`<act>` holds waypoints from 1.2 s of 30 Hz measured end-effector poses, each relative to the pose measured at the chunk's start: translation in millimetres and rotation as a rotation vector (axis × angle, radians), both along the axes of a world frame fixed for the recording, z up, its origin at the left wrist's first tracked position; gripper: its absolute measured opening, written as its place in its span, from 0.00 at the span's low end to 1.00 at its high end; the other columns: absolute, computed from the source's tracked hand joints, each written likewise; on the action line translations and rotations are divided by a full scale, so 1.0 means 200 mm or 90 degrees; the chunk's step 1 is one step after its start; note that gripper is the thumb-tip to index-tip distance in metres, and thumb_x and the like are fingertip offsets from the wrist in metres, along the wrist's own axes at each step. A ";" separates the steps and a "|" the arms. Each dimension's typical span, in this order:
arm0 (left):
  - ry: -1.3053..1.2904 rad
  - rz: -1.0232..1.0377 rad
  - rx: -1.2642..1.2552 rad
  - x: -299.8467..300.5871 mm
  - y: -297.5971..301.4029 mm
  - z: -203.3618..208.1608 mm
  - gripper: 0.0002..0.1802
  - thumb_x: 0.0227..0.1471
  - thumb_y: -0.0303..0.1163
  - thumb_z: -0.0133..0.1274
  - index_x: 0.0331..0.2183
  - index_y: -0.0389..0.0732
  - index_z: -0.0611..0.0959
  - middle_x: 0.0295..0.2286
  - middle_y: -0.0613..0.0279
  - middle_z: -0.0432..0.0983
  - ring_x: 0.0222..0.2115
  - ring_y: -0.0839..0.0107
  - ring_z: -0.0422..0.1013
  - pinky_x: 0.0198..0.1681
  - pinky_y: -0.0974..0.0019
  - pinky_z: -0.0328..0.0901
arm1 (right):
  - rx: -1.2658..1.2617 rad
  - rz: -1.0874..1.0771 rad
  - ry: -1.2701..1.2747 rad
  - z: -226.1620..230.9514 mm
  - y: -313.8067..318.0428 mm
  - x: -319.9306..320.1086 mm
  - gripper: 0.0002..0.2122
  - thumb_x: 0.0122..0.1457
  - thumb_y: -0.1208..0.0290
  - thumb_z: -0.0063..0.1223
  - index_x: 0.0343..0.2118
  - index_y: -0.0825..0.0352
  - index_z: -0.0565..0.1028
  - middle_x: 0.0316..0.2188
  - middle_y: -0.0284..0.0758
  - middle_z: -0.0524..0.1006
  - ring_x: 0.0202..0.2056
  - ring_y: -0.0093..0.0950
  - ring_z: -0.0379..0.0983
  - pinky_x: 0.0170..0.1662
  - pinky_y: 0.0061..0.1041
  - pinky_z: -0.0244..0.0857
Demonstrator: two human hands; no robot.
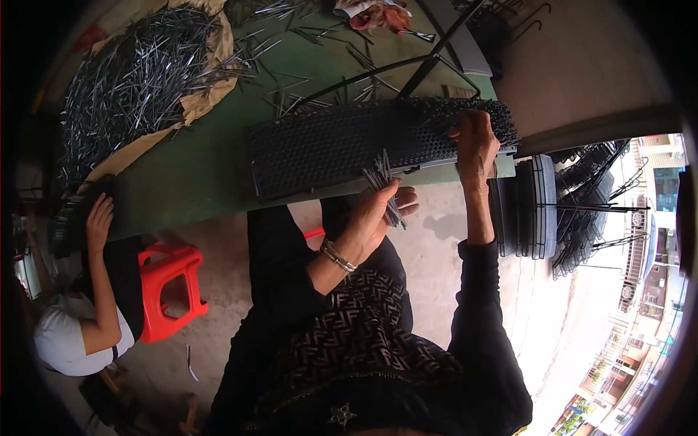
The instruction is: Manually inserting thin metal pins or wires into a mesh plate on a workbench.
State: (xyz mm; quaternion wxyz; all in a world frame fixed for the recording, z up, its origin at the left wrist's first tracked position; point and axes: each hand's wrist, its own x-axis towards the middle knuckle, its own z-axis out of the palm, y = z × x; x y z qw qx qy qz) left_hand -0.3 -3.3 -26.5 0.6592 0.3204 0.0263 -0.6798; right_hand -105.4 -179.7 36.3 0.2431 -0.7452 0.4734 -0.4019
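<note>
The left hand (pixel 378 211) grips a bundle of thin grey metal pins (pixel 384 185) while the right hand (pixel 474 142) presses fingers onto the long black perforated tray (pixel 327 145) lying on the green table (pixel 196 167).

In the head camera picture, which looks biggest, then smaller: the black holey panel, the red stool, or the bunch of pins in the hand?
1. Black perforated panel, clearly largest.
2. Red plastic stool.
3. Bundle of metal pins in the left hand, smallest.
</note>
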 end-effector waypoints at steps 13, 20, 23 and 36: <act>-0.023 -0.033 0.027 0.02 0.02 0.06 0.17 0.62 0.39 0.49 0.46 0.38 0.74 0.25 0.66 0.70 0.23 0.79 0.62 0.25 0.72 0.60 | 0.028 0.023 -0.027 0.03 0.01 0.02 0.08 0.62 0.70 0.48 0.36 0.67 0.76 0.20 0.32 0.77 0.22 0.18 0.74 0.29 0.19 0.67; -0.028 -0.026 0.034 0.03 0.03 0.04 0.17 0.61 0.41 0.50 0.45 0.38 0.74 0.24 0.68 0.69 0.21 0.81 0.59 0.22 0.75 0.55 | 0.036 0.031 0.005 0.02 0.00 0.02 0.07 0.62 0.70 0.49 0.38 0.65 0.76 0.19 0.33 0.76 0.21 0.18 0.72 0.27 0.19 0.65; -0.048 -0.028 0.044 0.02 0.03 0.07 0.17 0.61 0.41 0.51 0.43 0.38 0.75 0.25 0.67 0.71 0.20 0.82 0.59 0.22 0.76 0.54 | -0.084 0.066 0.147 -0.09 -0.11 -0.04 0.06 0.62 0.69 0.51 0.38 0.62 0.77 0.24 0.34 0.76 0.25 0.22 0.74 0.29 0.24 0.67; -0.070 -0.007 0.017 0.03 0.04 0.14 0.20 0.59 0.43 0.54 0.45 0.38 0.78 0.25 0.70 0.71 0.20 0.85 0.59 0.20 0.79 0.51 | -0.164 0.074 0.285 0.01 -0.04 0.01 0.08 0.59 0.66 0.56 0.40 0.56 0.80 0.34 0.34 0.73 0.32 0.31 0.74 0.36 0.30 0.68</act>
